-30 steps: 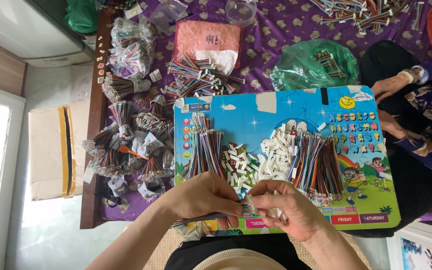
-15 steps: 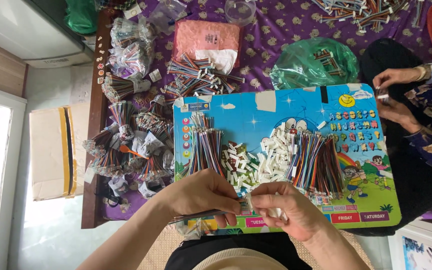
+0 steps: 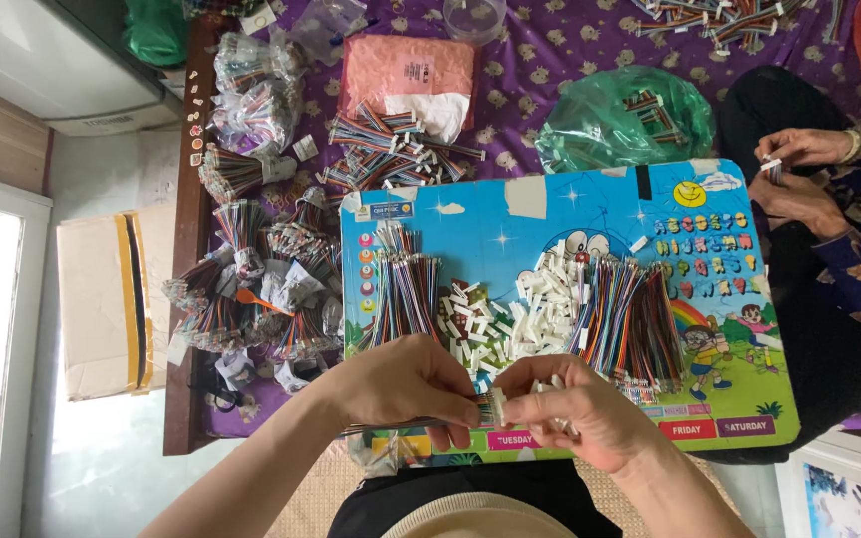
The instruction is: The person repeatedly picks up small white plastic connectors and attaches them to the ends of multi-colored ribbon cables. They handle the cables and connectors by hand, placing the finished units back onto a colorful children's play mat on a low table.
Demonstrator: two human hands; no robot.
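My left hand (image 3: 406, 384) grips a thin bundle of coloured wires (image 3: 396, 426) at the near edge of a blue cartoon-printed lap board (image 3: 510, 224). My right hand (image 3: 575, 413) pinches a small white plastic connector (image 3: 495, 406) against the wire ends; the two hands meet there. On the board lie a sheaf of multicoloured wires (image 3: 406, 289) on the left, a heap of white connectors (image 3: 535, 309) in the middle and a second wire sheaf (image 3: 640, 319) on the right.
A purple flowered cloth (image 3: 540, 60) carries bagged wire bundles (image 3: 251, 289), a pink packet (image 3: 406, 70) and a green plastic bag (image 3: 625, 120). Another person's hands (image 3: 799, 174) work at the right. A cardboard box (image 3: 107, 299) lies on the floor at left.
My hands have drawn closer together at the board's near edge, with the wire ends now at the connector. The other person's hands have shifted slightly at the right.
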